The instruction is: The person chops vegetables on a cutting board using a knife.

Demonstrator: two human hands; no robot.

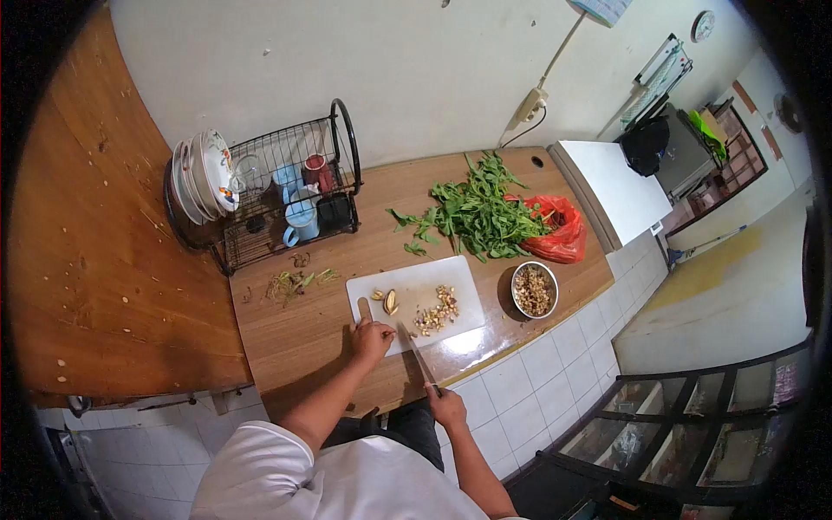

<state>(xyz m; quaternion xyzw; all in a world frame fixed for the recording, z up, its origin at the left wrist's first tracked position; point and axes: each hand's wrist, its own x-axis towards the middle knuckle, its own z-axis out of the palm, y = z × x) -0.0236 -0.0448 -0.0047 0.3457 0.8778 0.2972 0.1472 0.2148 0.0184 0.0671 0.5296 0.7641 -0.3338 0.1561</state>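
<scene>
My right hand (447,407) grips a knife (418,355) by its dark handle. The blade points away from me, over the near edge of a white cutting board (471,303). At the board's near left corner, my left hand (373,341) has its fingers drawn together close to the knife tip; what they hold, if anything, is too small to make out. Chopped pale brown pieces (438,310) lie scattered on the right half of the board. A few larger uncut pieces (390,302) sit near its far left part.
Right of the board stands a metal bowl (535,290) of chopped pieces. Leafy greens (485,212) spill from a red plastic bag (563,232) behind. A black dish rack (286,143) with plates and cups stands at the back left, with plant scraps (295,284) in front.
</scene>
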